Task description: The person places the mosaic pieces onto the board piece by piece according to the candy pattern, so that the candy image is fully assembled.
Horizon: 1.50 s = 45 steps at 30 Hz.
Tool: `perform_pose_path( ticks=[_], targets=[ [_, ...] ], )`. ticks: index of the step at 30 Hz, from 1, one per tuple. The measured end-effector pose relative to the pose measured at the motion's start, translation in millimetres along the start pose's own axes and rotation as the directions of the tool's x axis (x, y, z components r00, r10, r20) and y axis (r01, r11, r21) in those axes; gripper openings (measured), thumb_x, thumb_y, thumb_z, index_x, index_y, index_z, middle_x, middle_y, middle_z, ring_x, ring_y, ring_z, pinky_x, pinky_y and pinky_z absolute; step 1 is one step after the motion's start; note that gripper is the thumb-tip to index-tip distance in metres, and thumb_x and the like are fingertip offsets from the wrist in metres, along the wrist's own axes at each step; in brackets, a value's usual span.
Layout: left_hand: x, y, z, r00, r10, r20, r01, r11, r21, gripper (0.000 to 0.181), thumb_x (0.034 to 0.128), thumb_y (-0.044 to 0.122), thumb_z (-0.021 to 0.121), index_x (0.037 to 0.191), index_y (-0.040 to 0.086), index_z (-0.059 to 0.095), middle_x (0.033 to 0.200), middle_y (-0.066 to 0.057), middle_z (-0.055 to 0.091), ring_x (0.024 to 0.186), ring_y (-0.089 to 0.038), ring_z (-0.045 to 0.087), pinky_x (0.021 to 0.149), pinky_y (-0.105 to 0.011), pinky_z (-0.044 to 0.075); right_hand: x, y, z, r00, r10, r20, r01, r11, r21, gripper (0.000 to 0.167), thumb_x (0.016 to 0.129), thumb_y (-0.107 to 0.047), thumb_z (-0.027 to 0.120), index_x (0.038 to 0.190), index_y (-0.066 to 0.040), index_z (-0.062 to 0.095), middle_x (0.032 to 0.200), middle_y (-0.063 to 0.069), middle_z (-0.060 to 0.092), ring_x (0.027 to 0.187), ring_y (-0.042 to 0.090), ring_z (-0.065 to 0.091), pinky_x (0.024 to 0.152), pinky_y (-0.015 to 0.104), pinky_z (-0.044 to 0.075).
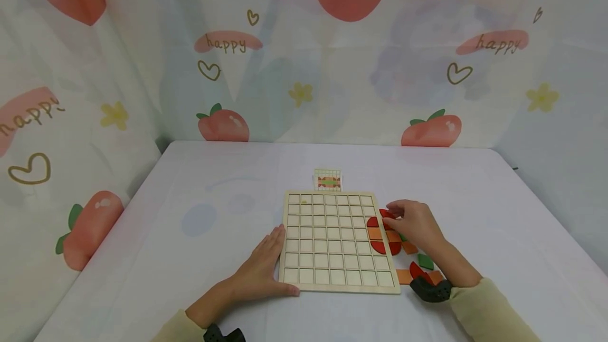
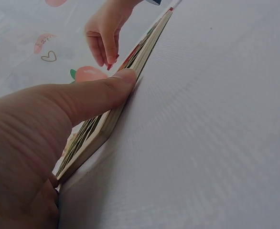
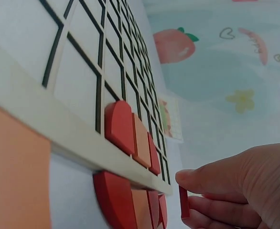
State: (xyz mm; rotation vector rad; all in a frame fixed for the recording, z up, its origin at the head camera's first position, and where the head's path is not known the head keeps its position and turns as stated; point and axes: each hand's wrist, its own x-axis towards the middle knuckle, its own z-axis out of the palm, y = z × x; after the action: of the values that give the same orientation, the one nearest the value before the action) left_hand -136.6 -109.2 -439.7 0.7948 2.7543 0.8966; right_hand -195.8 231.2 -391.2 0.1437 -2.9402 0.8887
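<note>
A wooden grid board (image 1: 340,287) lies flat. My left hand (image 1: 258,268) rests at its lower left corner, fingers straight along the left side and thumb on the near edge. Just past the board's right edge, my right hand (image 1: 417,223) pinches a thin red piece (image 3: 183,201) between thumb and fingers. In the board's right column sit a rounded red piece (image 3: 120,126), an orange square (image 3: 141,140) and another red piece (image 3: 154,153). Beside the board, near the right hand, lie more red pieces (image 1: 395,248) and orange pieces (image 1: 393,236).
A small card (image 1: 328,179) printed with a coloured grid pattern touches or nearly touches the board's far edge. Farther right lie a green piece (image 1: 426,262), a red piece (image 1: 418,270) and orange pieces (image 1: 404,277). Printed cloth (image 1: 332,83) hangs behind the white table (image 1: 228,173).
</note>
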Motion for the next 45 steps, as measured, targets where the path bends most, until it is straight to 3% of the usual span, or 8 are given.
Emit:
perform_pose_path(
  ticks=[13,45],
  targets=[
    [-0.7,1.0,-1.3,1.0,-0.006,0.0,0.006,1.0,0.0,0.124,0.0646,0.068,0.067,0.146,-0.001,0.003,0.152,-0.013,0.004,0.138,-0.023,0.002,0.109,-0.044,0.01,1.0,-11.1,10.0,0.996,-0.082,0.025,0.08,0.995,0.064,0.035,0.081,-0.012,0.071,0.108,0.008,0.062,0.095,0.014,0.065,0.086,0.027,0.06,0.075,0.041,0.051],
    [-1.5,0.7,-1.1,1.0,0.007,0.001,-0.007,1.0,-0.009,0.124,0.0658,0.067,0.067,0.146,-0.002,0.002,0.152,-0.013,0.002,0.138,-0.022,0.001,0.109,-0.044,0.009,9.0,-28.8,33.6,0.994,-0.106,0.036,0.105,0.994,0.025,0.032,0.077,-0.013,0.075,0.103,0.003,0.066,0.091,0.009,0.066,0.082,0.021,0.06,0.072,0.036,0.052]
  ],
)
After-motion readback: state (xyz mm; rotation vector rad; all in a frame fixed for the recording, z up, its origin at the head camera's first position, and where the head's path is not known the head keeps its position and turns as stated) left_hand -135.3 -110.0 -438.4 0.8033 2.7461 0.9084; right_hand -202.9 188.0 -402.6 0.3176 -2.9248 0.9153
